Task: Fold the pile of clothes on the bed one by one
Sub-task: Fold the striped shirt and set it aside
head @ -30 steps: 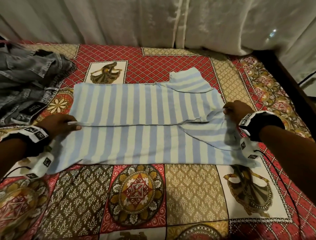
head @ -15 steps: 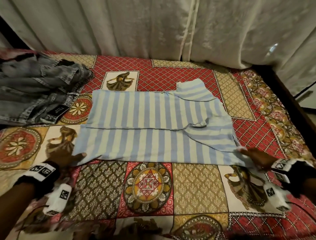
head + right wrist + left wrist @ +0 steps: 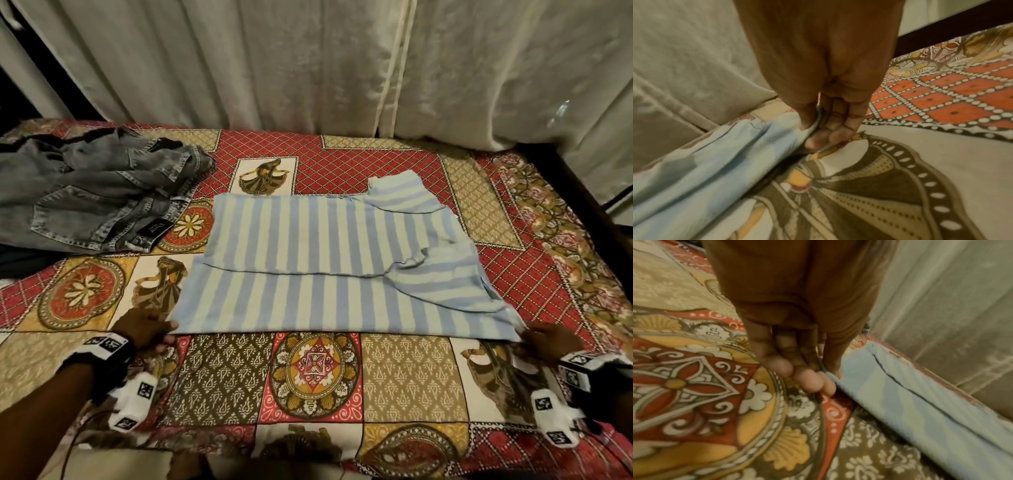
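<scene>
Shirt (image 3: 335, 270): blue-and-white striped, flat mid-bed (image 3: 394, 377), far half already folded toward us. A second ago our hands were at that fold's two ends; both have since dropped to the near hem, so we judge the second lengthwise fold is next. Left hand (image 3: 145, 329): pinching the near left corner, thumb on top. Right hand (image 3: 548, 339): pinching the near right corner. Jeans (image 3: 99, 202): heaped far left, unfolded, partly cut off. Sleeve (image 3: 442, 274): rumpled; collar not discernible.
</scene>
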